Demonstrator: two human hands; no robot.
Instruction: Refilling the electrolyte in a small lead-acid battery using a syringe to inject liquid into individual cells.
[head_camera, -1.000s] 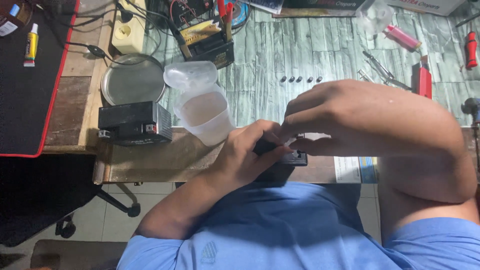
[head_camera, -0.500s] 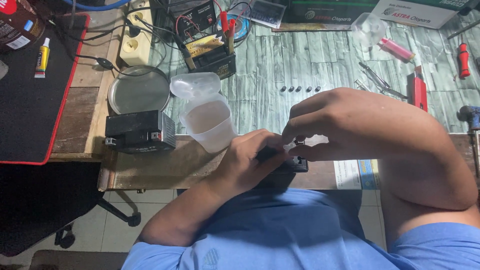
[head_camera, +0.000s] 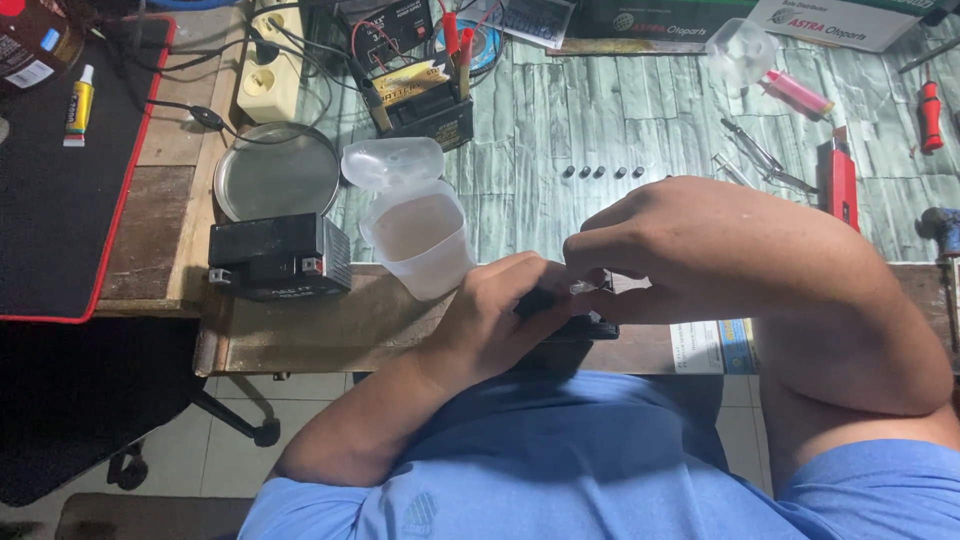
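Note:
My left hand (head_camera: 500, 315) grips a small black block-shaped object (head_camera: 585, 326) at the front edge of the bench, close to my chest. My right hand (head_camera: 640, 245) is bent over the top of the same object, its fingertips pinched on something small at its upper face; what they pinch is hidden. Most of the object is covered by both hands. A translucent plastic tub (head_camera: 415, 240) with its hinged lid open stands just left of my left hand. A black battery (head_camera: 278, 258) sits further left.
A round metal lid (head_camera: 278, 172), another battery with red clips (head_camera: 425, 105), a row of small black caps (head_camera: 600, 171), tweezers (head_camera: 760, 155), a red cutter (head_camera: 840, 180), a pink tube (head_camera: 798, 92), a power strip (head_camera: 268, 75), a black mat (head_camera: 60, 200) with a glue tube (head_camera: 78, 105).
The view has shifted a little, showing more of the back of the bench. Both hands stay on the black object with barely any movement.

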